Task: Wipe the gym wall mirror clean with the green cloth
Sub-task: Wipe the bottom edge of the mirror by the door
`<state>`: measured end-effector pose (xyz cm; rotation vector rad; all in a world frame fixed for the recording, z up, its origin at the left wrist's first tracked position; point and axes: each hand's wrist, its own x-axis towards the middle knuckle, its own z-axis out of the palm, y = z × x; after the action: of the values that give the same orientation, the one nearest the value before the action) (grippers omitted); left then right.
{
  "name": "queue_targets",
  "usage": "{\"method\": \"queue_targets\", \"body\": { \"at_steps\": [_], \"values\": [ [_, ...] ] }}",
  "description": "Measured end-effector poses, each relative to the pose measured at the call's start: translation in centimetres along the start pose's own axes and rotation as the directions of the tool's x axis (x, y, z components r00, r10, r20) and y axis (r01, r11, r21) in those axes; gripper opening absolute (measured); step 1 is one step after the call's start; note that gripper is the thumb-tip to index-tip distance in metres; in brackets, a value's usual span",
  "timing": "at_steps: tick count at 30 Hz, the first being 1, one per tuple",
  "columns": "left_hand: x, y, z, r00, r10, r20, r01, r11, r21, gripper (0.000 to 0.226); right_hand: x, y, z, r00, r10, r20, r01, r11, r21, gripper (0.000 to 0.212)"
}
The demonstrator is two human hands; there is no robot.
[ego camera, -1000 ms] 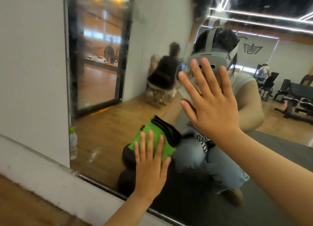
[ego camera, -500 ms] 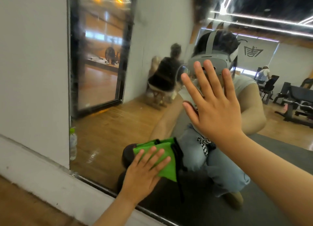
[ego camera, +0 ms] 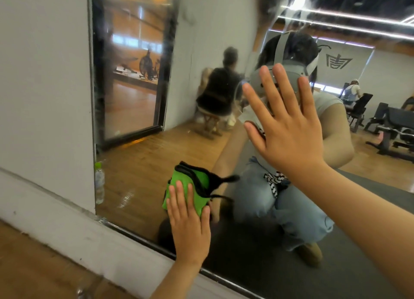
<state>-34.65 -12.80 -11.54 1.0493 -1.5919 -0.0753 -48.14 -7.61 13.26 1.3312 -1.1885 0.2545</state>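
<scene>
Mirror (ego camera: pixel 212 30): glass, glossy, highly reflective; smeared and streaky toward the upper part.
Edge strip (ego camera: pixel 139 238) along the mirror's lower side: thin, dark, metal by the look, slightly shiny.
Green cloth (ego camera: pixel 186 182): soft fabric, matt, fine nap; black fabric trim along the edges.
Wall (ego camera: pixel 44 86): painted, matt, smooth.
Ledge (ego camera: pixel 56 215) below the mirror: painted, matt, scuffed and speckled with marks.
Floor (ego camera: pixel 26 265): wood boards, semi-gloss varnish.
Bottle (ego camera: pixel 99 182), seen in reflection: clear plastic, glossy.
Mat (ego camera: pixel 358 265), seen in reflection: dark, matt, dull, no sheen.
</scene>
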Motion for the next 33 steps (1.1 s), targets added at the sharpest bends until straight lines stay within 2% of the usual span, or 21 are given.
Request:
{"method": "queue_targets", "body": {
  "at_steps": [3, 5, 7, 10, 11, 12, 14, 15, 16, 18, 20, 22, 23, 24, 25, 26, 27, 28, 29, 31, 33],
  "values": [
    [-0.8, 1.1, 0.4, 0.999, -0.024, 0.027, 0.024, 1.000, -0.003, 0.068, 0.3, -0.2, -0.2, 1.000, 0.003, 0.007, -0.003, 1.000, 0.002, 0.060],
    [-2.3, 0.0, 0.9, 0.982, 0.127, 0.138, -0.139, 0.987, 0.078, 0.067, 0.5, -0.2, -0.3, 0.999, 0.033, 0.018, -0.034, 0.999, 0.008, 0.060],
    [-3.2, -2.6, 0.4, 0.910, 0.342, 0.235, -0.385, 0.908, 0.168, 0.063, -0.8, -1.0, -0.4, 0.999, 0.002, 0.038, -0.004, 0.999, 0.046, 0.060],
    [-1.6, -6.0, -0.7, 0.770, 0.577, 0.272, -0.633, 0.745, 0.211, 0.056, -5.9, -2.6, 0.2, 0.960, -0.265, 0.091, 0.264, 0.964, 0.020, 0.062],
    [-1.0, -6.4, -0.9, 0.788, 0.566, 0.241, -0.612, 0.765, 0.203, 0.056, -7.1, -2.5, 0.4, 0.946, -0.307, 0.103, 0.309, 0.951, -0.004, 0.062],
    [-0.5, -6.2, -1.1, 0.854, 0.484, 0.192, -0.515, 0.839, 0.176, 0.056, -7.8, -2.3, 0.6, 0.943, -0.316, 0.105, 0.320, 0.947, -0.023, 0.061],
    [0.2, -4.2, -0.8, 0.985, 0.147, 0.094, -0.152, 0.987, 0.049, 0.060, -7.7, -2.2, 0.7, 0.953, -0.290, 0.089, 0.295, 0.955, -0.037, 0.060],
    [-0.1, -2.9, -0.4, 0.997, 0.027, 0.075, -0.027, 1.000, 0.001, 0.063, -7.4, -2.3, 0.6, 0.955, -0.285, 0.078, 0.288, 0.957, -0.035, 0.059],
    [-0.9, -1.7, 0.2, 0.997, -0.001, 0.076, 0.002, 1.000, -0.011, 0.064, -7.3, -2.5, 0.6, 0.954, -0.290, 0.072, 0.292, 0.956, -0.022, 0.058],
    [-3.5, -0.6, 2.0, 0.975, 0.192, 0.113, -0.200, 0.977, 0.069, 0.064, -7.5, -2.6, 0.5, 0.953, -0.293, 0.079, 0.294, 0.956, 0.000, 0.057],
    [-4.8, -2.1, 2.7, 0.841, 0.514, 0.170, -0.539, 0.824, 0.173, 0.061, -7.6, -2.4, 0.6, 0.952, -0.294, 0.083, 0.297, 0.955, -0.017, 0.057],
    [-4.7, -4.1, 2.6, 0.750, 0.637, 0.176, -0.661, 0.726, 0.190, 0.066, -7.6, -2.5, 0.6, 0.953, -0.293, 0.078, 0.296, 0.955, -0.026, 0.057],
    [-4.7, -4.8, 2.6, 0.783, 0.602, 0.154, -0.621, 0.762, 0.183, 0.066, -7.6, -2.6, 0.7, 0.953, -0.295, 0.069, 0.298, 0.954, -0.025, 0.057],
    [-4.9, -5.0, 2.6, 0.864, 0.491, 0.113, -0.503, 0.851, 0.151, 0.063, -7.6, -2.7, 0.6, 0.953, -0.295, 0.062, 0.297, 0.954, -0.026, 0.057],
    [-5.3, -4.8, 2.7, 0.954, 0.290, 0.074, -0.296, 0.952, 0.085, 0.061, -7.6, -2.7, 0.6, 0.954, -0.294, 0.063, 0.296, 0.955, -0.028, 0.057],
    [-5.8, -4.0, 2.9, 0.998, 0.022, 0.050, -0.021, 1.000, -0.017, 0.063, -7.6, -2.6, 0.7, 0.953, -0.295, 0.068, 0.297, 0.954, -0.034, 0.057],
    [-6.2, -2.9, 3.2, 0.968, -0.248, 0.042, 0.251, 0.957, -0.145, 0.068, -7.6, -2.5, 0.7, 0.953, -0.293, 0.073, 0.296, 0.954, -0.040, 0.057],
    [-6.5, -1.6, 3.4, 0.886, -0.459, 0.064, 0.458, 0.849, -0.264, 0.074, -7.7, -2.4, 0.7, 0.954, -0.292, 0.073, 0.295, 0.954, -0.044, 0.057],
    [-6.6, -0.3, 3.9, 0.805, -0.585, 0.103, 0.581, 0.739, -0.343, 0.080, -7.7, -2.4, 0.6, 0.954, -0.291, 0.068, 0.295, 0.955, -0.044, 0.057],
    [-7.4, 1.7, 4.8, 0.754, -0.641, 0.141, 0.642, 0.674, -0.367, 0.084, -7.6, -2.5, 0.6, 0.955, -0.290, 0.054, 0.292, 0.956, -0.036, 0.057],
    [-8.9, 2.2, 5.1, 0.830, -0.542, 0.134, 0.555, 0.772, -0.310, 0.078, -7.6, -2.4, 0.6, 0.955, -0.291, 0.051, 0.293, 0.956, -0.030, 0.058]
  ]
}}
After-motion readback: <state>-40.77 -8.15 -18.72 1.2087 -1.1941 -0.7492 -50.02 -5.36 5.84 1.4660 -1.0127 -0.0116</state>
